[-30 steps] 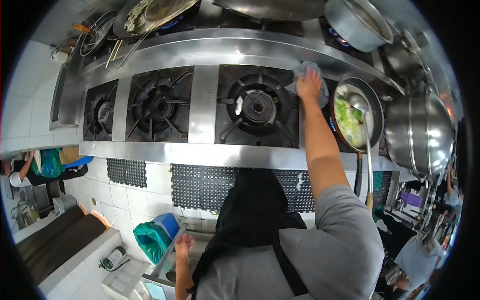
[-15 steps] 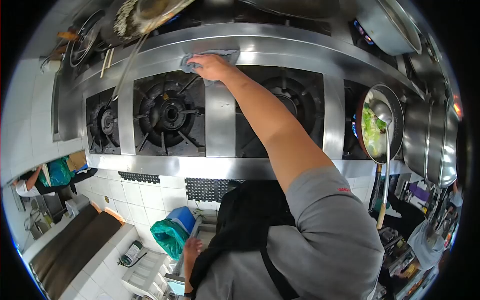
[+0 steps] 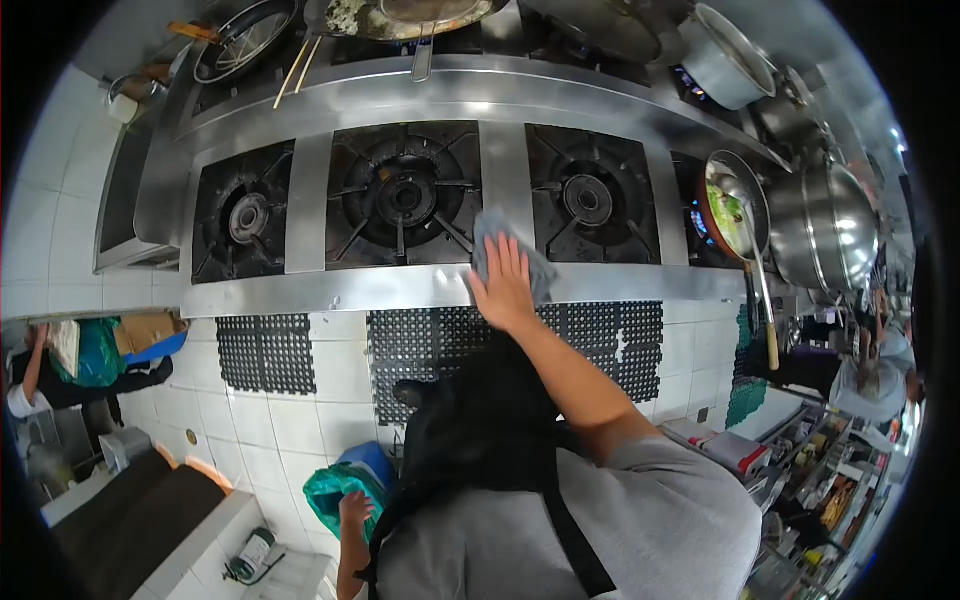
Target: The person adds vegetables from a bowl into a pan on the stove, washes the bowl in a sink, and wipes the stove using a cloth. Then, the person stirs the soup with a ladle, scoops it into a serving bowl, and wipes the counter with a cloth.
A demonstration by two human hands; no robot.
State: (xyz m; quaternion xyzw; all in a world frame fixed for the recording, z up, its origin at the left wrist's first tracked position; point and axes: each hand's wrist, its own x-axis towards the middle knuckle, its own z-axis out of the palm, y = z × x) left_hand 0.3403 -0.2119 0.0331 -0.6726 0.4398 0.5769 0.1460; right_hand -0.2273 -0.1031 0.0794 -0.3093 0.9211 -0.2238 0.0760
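While a frying pan (image 3: 758, 193) of greens sits over blue flame well to the right of the fingers, a cook's right hand (image 3: 508, 288) presses a grey cloth (image 3: 541, 276) to a steel range, palm down, the cloth showing past the fingertips and out to the right of them. Wiping appears to be under way and unfinished: the steel strip (image 3: 504, 165) beyond the fingers looks mostly bright, though a pale fleck (image 3: 335, 299) marks the front rim (image 3: 420, 286) to their left, and the large burner (image 3: 407, 200) left of the fingers and the smaller burner (image 3: 588, 200) right of them both look dark and grimy. Which stretches have been gone over, the view does not settle. The right arm reaches forward from a short grey sleeve (image 3: 690, 480), elbow slightly bent, forearm slanting inward, fingers straight and a little apart, thumb out to the left, flat on the cloth rather than clamped. The left hand (image 3: 355, 508) hangs low before a green bin bag (image 3: 325, 495), nothing visible in it, its fingers seemingly bent; whether they meet, one cannot tell
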